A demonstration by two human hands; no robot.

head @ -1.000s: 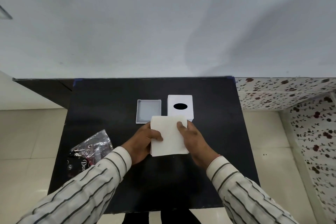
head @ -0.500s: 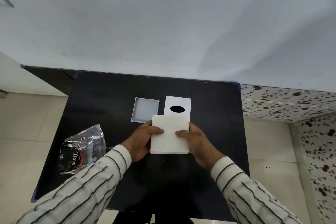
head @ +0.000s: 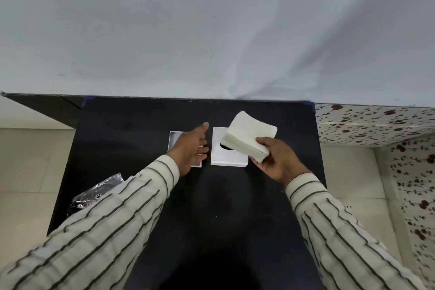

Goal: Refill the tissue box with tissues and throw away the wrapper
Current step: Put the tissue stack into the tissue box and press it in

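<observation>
1. Tissue stack [head: 250, 134] – white, thick, held tilted above the right half of the tissue box [head: 228, 155], overhanging the box's right edge. Stack's lower left corner hides part of the dark oval slot.
2. Right hand [head: 277, 162] is clamped on the stack's near right corner, thumb on top, fingers underneath. It sits just right of the box, off the table surface.
3. Left hand [head: 191, 146] is empty, fingers extended and loosely apart, reaching forward over the open tray-like lid [head: 173, 139]. It covers most of the lid and stands just beside the box's left wall; contact cannot be told.
4. Tissue box rests slot side up, mid-table, just right of the lid with a narrow gap between them. What is inside the box cannot be seen. The visible part of the lid looks bare.
5. Wrapper [head: 95, 193] – crinkled clear-and-black plastic, lies near the table's left edge, well apart from the box, partly hidden by the left sleeve [head: 113, 223].
6. Black table [head: 223, 214]: open room in front of the box and behind it up to the far edge against the wall [head: 211, 30]. Right sleeve [head: 336, 226] crosses the near right corner.
7. Tiled floor [head: 30, 172] on the left, flower-patterned surface [head: 376, 125] on the right.
</observation>
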